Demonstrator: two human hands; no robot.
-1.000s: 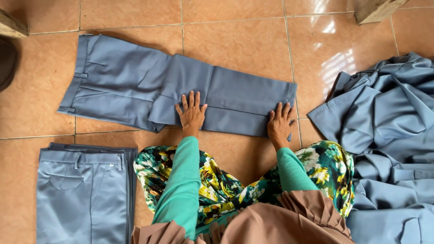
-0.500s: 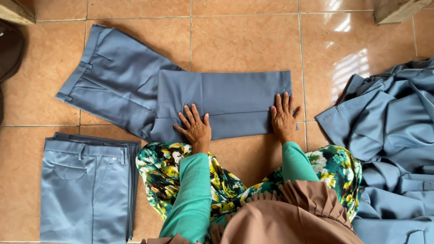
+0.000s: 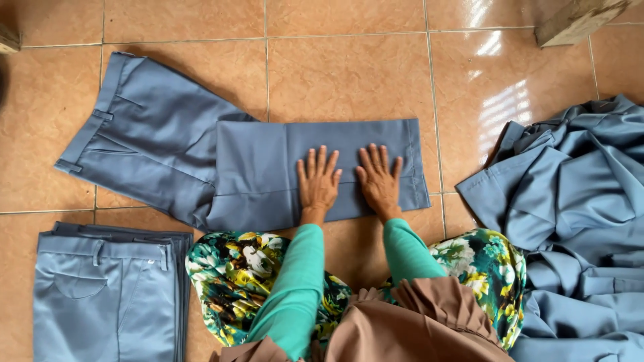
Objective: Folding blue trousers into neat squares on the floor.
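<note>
- We press our left hand (image 3: pixel 318 179) flat, fingers spread and grasping nothing, on the folded leg section of the grey-blue trousers (image 3: pixel 201 157).
- We hold our right hand (image 3: pixel 380 178) the same way, palm down and open, just beside the left hand on the same fabric panel.
- The trousers lie on the orange tiled floor (image 3: pixel 349 74) directly ahead of our knees. The waistband end points to the upper left; the legs are doubled over into a rectangle that runs to the right under both hands.
- The hem edge of the folded legs lies just to the right of the right hand.
- A stack of folded trousers (image 3: pixel 107 295) of the same colour lies at the lower left, apart from the pair under our hands.
- A loose heap of grey-blue garments (image 3: pixel 577 214) lies at the right, near the hem end but not touching it.
- Our green sleeves (image 3: pixel 295 281) extend over a floral-patterned skirt (image 3: pixel 235 275) and a brown cloth (image 3: pixel 416 328).
- A wooden block (image 3: pixel 577 20) sits at the upper right edge.
</note>
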